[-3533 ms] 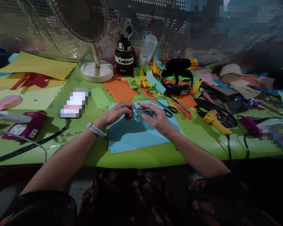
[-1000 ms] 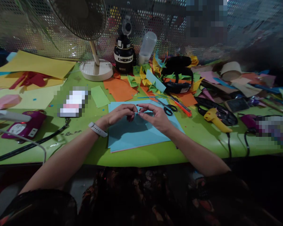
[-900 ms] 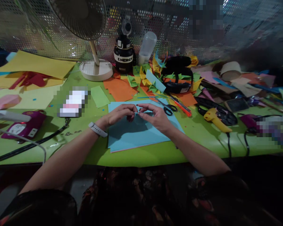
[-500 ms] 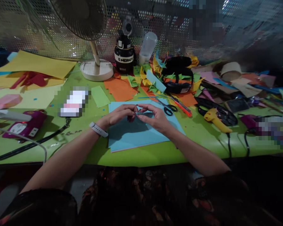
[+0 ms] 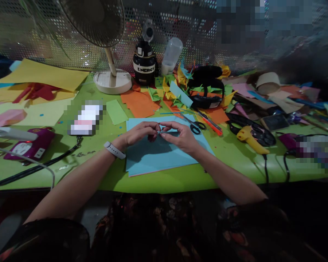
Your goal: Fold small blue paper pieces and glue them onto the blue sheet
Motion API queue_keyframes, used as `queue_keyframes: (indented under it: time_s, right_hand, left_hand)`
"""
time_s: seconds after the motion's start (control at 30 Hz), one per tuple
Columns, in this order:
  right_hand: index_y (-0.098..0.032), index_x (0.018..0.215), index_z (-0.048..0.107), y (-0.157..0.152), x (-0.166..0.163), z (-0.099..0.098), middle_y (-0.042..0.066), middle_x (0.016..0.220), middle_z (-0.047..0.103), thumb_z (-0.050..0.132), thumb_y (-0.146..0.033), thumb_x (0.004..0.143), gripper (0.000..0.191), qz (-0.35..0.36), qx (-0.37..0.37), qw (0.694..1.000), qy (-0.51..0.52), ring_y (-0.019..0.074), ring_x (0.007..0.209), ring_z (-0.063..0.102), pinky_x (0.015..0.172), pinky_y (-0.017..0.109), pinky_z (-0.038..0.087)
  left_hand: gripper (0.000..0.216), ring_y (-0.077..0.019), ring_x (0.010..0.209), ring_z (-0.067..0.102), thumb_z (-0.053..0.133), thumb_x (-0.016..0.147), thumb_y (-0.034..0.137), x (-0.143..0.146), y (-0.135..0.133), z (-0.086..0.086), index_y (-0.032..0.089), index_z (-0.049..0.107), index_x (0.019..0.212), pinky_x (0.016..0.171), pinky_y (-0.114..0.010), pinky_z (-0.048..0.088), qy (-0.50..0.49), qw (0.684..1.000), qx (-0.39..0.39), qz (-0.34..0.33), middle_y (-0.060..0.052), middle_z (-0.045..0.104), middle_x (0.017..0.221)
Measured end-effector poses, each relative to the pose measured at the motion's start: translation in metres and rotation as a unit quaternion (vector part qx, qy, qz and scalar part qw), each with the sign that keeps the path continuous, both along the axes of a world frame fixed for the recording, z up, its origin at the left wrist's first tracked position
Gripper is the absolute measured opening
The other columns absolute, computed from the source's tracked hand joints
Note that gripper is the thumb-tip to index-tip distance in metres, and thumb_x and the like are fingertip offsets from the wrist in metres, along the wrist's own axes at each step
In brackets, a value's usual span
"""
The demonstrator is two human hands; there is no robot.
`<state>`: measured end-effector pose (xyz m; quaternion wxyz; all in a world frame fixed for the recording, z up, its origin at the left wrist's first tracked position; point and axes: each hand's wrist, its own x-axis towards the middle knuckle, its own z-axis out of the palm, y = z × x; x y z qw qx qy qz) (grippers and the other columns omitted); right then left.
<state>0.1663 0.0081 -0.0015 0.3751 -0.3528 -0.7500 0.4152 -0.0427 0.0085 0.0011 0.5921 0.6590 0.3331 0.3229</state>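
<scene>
My left hand [image 5: 140, 133] and my right hand [image 5: 182, 136] meet fingertip to fingertip over a stack of light blue paper sheets [image 5: 164, 154] on the green table [image 5: 98, 145]. Both pinch a small folded piece of light blue paper [image 5: 161, 132] between them; most of it is hidden by my fingers. A white band [image 5: 114, 150] sits on my left wrist.
Black scissors [image 5: 194, 125] and an orange cutter [image 5: 211, 125] lie just beyond the blue sheets. Behind them are orange paper [image 5: 139, 103], folded paper shapes [image 5: 169, 91], a fan base [image 5: 112, 82] and a black bottle [image 5: 144, 67]. A yellow glue gun [image 5: 248, 138] lies right, a purple device [image 5: 30, 145] left.
The small blue piece was broader in my hands 3.5 s ago; now it is narrow and pinched between my fingertips. My hands have stayed in the same spot.
</scene>
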Motion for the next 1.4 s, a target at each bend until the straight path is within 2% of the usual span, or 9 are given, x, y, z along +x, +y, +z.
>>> queue_keyframes:
  time_s: [0.23,0.9,1.4]
  right_hand:
    - [-0.018,0.115,0.070,0.0018,0.0026,0.0015,0.004,0.093,0.072,0.069,-0.036,0.080,0.040,0.009,-0.017,1.000,0.014,0.0182,0.089,0.066,0.090,0.038,0.051]
    - [-0.017,0.114,0.070,0.0020,0.0018,0.0008,0.005,0.091,0.072,0.069,-0.036,0.080,0.038,-0.004,-0.019,1.000,0.015,0.0172,0.086,0.065,0.087,0.037,0.052]
    - [-0.016,0.117,0.068,0.0002,0.0008,-0.0004,0.005,0.093,0.072,0.073,-0.037,0.078,0.044,0.003,-0.024,1.000,0.008,0.0183,0.091,0.065,0.093,0.039,0.049]
  left_hand:
    - [0.013,-0.0124,0.057,0.053,0.055,0.075,0.027,-0.0004,0.0006,-0.0013,0.015,0.059,0.079,0.059,-0.027,0.040,-0.001,1.000,-0.003,0.003,0.001,0.059,0.060]
    - [0.012,-0.0122,0.057,0.054,0.055,0.076,0.026,0.0003,0.0000,-0.0014,0.015,0.059,0.080,0.059,-0.027,0.041,-0.001,1.000,-0.005,-0.002,0.001,0.059,0.060]
    - [0.014,-0.0125,0.057,0.053,0.055,0.076,0.028,0.0008,-0.0002,-0.0013,0.015,0.059,0.077,0.060,-0.027,0.041,0.003,1.000,0.001,-0.001,0.000,0.060,0.058]
